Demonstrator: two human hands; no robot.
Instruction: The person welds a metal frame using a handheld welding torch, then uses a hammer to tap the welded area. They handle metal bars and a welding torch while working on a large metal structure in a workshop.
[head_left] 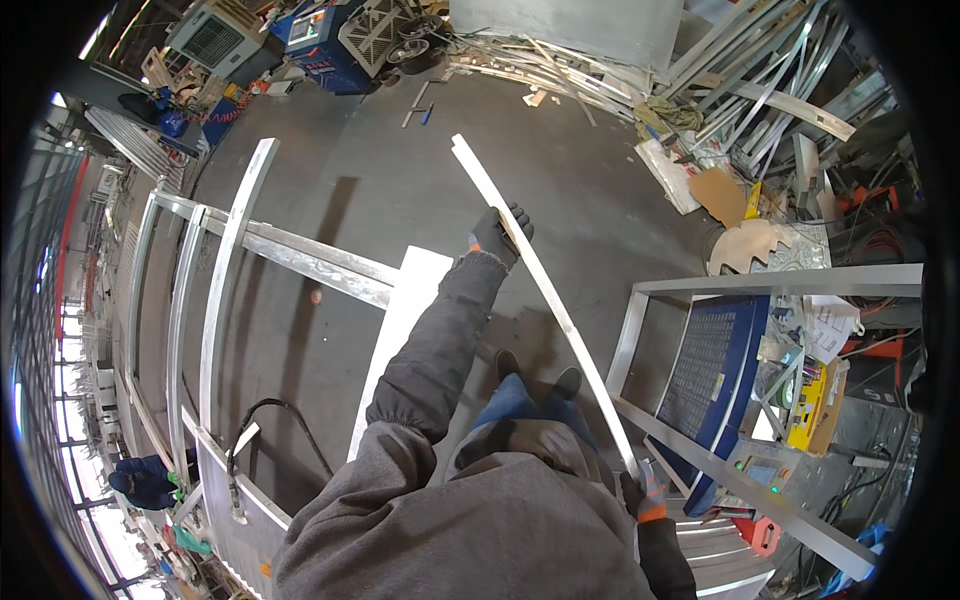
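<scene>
A long, pale metal bar (562, 317) runs slantwise across my front, from the far middle down to my right side. My left hand (497, 235), in a dark glove, is closed around it toward its far end. Low on the right, my right hand (641, 495), gloved with an orange cuff, is at the bar's near end. Its fingers are partly hidden, but it appears to grip the bar. Beneath my left arm lies a broad white panel (402, 310), resting by a metal frame (310, 262).
Upright metal profiles (228, 270) stand at the left. A grey metal frame (690, 440) and a blue machine (712, 375) are close on my right. Piles of metal strips (760, 80) lie at the far right. A blue-cased machine (330, 45) stands at the back.
</scene>
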